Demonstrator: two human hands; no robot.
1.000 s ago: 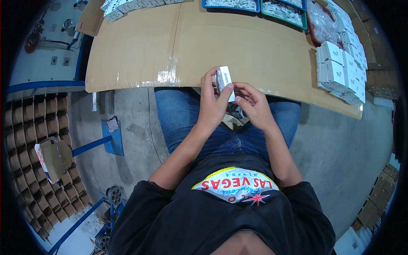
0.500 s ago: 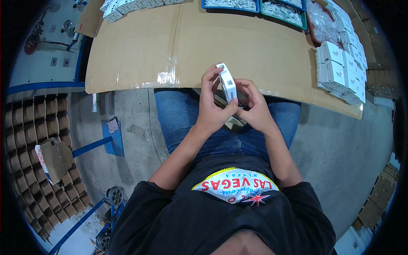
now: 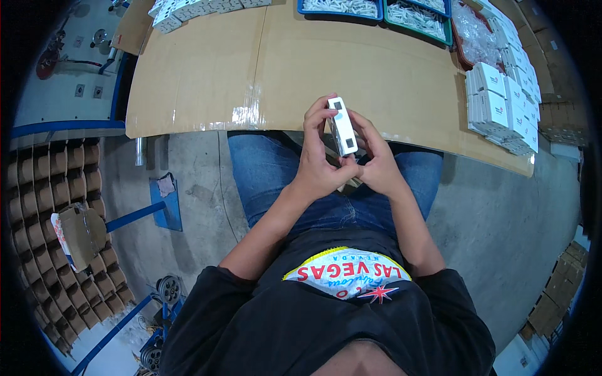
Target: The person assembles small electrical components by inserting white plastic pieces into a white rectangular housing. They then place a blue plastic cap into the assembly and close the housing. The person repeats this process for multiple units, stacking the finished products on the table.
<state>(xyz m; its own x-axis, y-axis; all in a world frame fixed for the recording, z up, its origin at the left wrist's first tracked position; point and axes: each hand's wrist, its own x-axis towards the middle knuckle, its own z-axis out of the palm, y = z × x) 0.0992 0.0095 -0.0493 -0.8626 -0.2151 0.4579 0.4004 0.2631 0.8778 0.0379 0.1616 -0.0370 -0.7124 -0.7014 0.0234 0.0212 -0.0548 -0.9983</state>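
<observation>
Item 1: my left hand point(image 3: 316, 168), fingers curled around the left side of a small white box point(image 3: 342, 126), thumb and fingertips pressed to it, so closed on the box.

Item 2: my right hand point(image 3: 375, 161), cupped against the box's right side and lower end, fingers wrapped in and touching the left hand's fingers below the box. It too holds the box.

Item 3: the small white box itself, long and narrow, held tilted with its upper end toward the table edge. It has 2 dark square marks on the face I can see. It sits above my lap, between both hands, just at the near edge of the table.

Item 4: my blue jeans point(image 3: 269, 175), under the hands.

Item 5: the table point(image 3: 251, 75), covered in brown cardboard sheets joined with clear tape, beyond the hands.

Item 6: a stack of white boxes point(image 3: 501, 106) on the table's right end, well apart from the hands.

Item 7: 2 trays at the far edge, a blue tray point(image 3: 342, 7) and a green tray point(image 3: 417, 15), both holding small white parts.

Item 8: more white boxes point(image 3: 182, 9) at the far left corner.

Item 9: a grid of brown cardboard cells point(image 3: 56, 188) on the floor at my left.
</observation>
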